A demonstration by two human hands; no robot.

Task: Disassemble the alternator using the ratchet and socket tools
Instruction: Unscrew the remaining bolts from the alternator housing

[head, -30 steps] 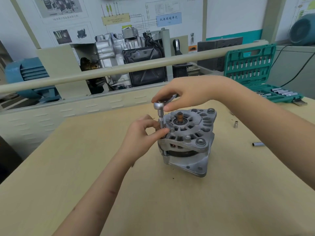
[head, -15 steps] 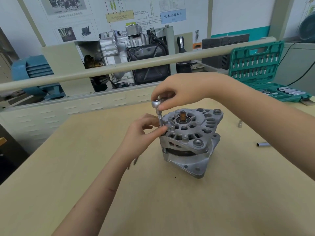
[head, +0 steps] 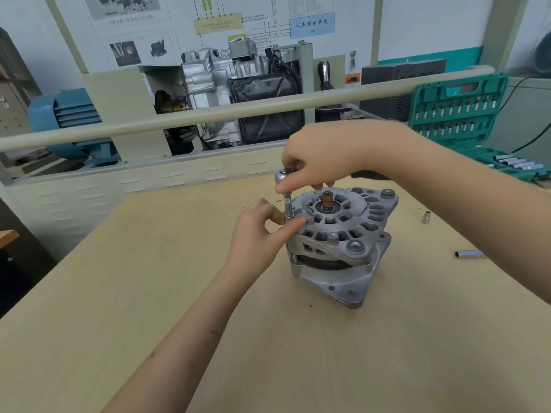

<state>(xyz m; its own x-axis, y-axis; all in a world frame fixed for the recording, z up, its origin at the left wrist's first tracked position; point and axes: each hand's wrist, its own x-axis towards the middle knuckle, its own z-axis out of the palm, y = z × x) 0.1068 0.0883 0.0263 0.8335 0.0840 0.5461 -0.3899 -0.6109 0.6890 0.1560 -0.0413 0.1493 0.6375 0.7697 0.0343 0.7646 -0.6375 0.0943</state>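
Grey cast metal makes up the alternator point(head: 340, 239), which stands shaft-up on the pale wooden table point(head: 149, 293), near the middle of its far half. At the alternator's left rim a ratchet point(head: 283, 175) sits on a slim upright socket point(head: 288, 205) that meets the housing edge. The right hand point(head: 316, 158) hovers over the alternator's top, fingers curled down around the ratchet head and gripping it; the handle is mostly hidden under the palm. The left hand point(head: 259, 231) is just left of the alternator, thumb and forefinger pinching the foot of the socket where it touches the housing.

Right of the alternator, apart from it, a small loose socket point(head: 426, 217) stands on the table, and a longer tube socket point(head: 468, 253) lies on its side, partly behind the right forearm. Beyond and to the right of the alternator, a green tool case point(head: 459, 114) stands open with rows of bits in its lid and sockets in its tray. Behind the alternator, past a cream rail point(head: 208, 117), sits a cutaway gearbox display point(head: 238, 84). On the wall above it a blue label point(head: 312, 24) reads 仪表控制单元; the smaller print on the yellow label beside it is too blurred to read.
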